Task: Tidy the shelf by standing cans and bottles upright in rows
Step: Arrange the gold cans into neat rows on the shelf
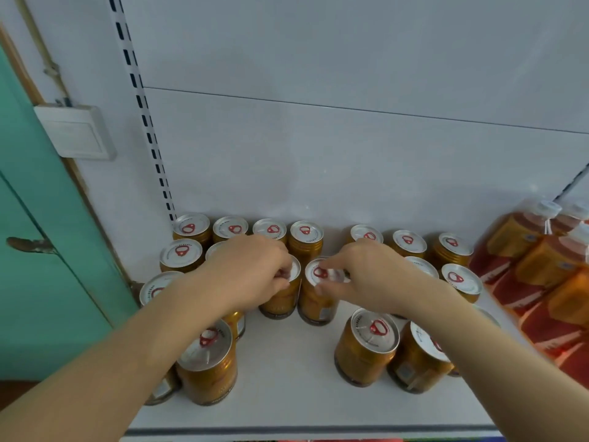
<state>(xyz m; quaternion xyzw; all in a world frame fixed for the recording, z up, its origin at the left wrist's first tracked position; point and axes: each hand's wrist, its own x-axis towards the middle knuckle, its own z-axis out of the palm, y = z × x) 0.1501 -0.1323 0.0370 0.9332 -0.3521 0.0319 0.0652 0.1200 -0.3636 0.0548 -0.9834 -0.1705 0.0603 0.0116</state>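
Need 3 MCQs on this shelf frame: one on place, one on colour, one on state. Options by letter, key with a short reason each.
1. Where do the bottles stand on the shelf?
A. At the right end
B. At the left end
C. In the front middle

2. What colour are the ring pulls on the cans?
A. Blue
B. Red
C. Green

3. What is the right hand doing?
A. Hanging idle off the shelf
B. Lying flat on the shelf board
C. Gripping the top of an upright can

Key:
1 A: the red and orange bottles crowd the right end, with gold cans to their left.
2 B: every visible lid, such as that of the front can, carries a red ring pull.
3 C: its fingers curl over the lid of the middle can, beside the can that the left hand grips.
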